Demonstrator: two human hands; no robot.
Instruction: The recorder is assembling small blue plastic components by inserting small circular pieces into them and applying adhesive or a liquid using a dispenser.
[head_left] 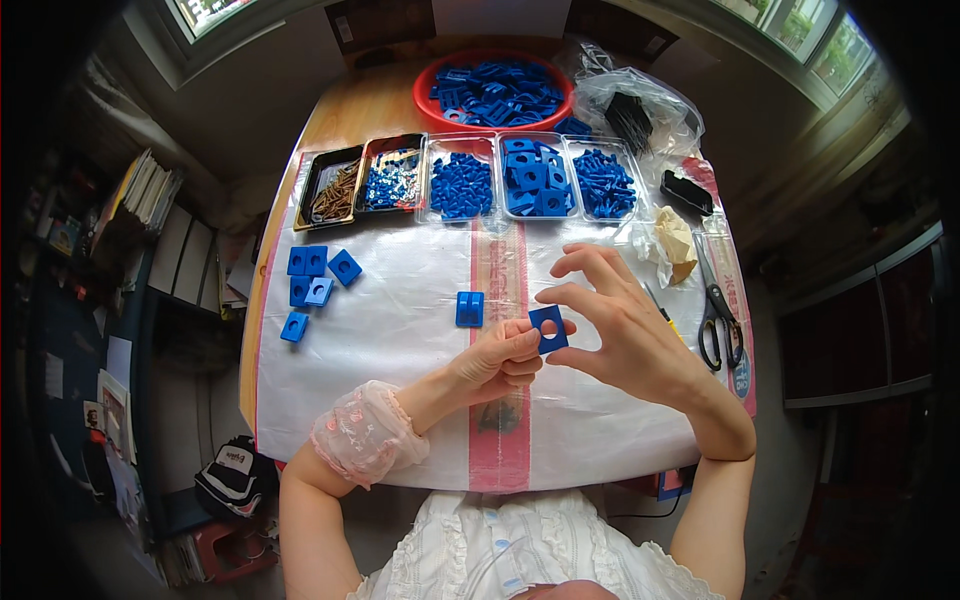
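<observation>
My left hand (500, 358) and my right hand (610, 322) meet above the middle of the table, both pinching a small blue square plastic plate with a round hole (548, 329). The right thumb and forefinger grip its right edge, the other right fingers spread upward. The left fingers curl around its lower left corner. Just left of the hands, a blue plastic block (469, 308) lies on the white woven sheet (400, 330).
Several assembled blue blocks (312, 280) lie at the left of the sheet. A row of trays (470, 180) with brown screws and blue parts stands at the back, with a red basin (495, 90) of blue pieces behind. Scissors (718, 315), crumpled tape and plastic bags are at the right.
</observation>
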